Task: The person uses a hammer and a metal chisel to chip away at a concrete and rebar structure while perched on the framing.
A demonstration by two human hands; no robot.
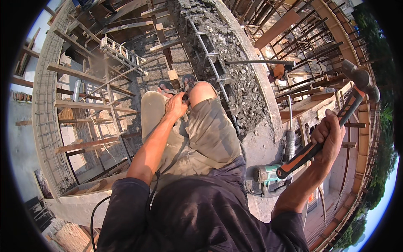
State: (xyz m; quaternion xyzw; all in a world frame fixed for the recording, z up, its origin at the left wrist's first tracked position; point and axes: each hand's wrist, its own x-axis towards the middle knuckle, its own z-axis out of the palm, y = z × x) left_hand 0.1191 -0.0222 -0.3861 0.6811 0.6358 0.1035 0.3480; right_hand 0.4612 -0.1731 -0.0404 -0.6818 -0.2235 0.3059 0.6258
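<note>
My right hand is raised at the right, gripping a hammer with a black and orange handle; its steel head points up to the right. My left hand reaches down between my knees, fingers closed around a thin dark tool near my sandalled feet; what it is cannot be made out. I sit on a concrete beam covered with broken rubble and exposed steel rebar.
A green power drill with a long bit lies on the beam by my right hip, its cable running behind me. Wooden scaffolding, planks and a ladder lie far below at left. A person in an orange top works beyond the beam.
</note>
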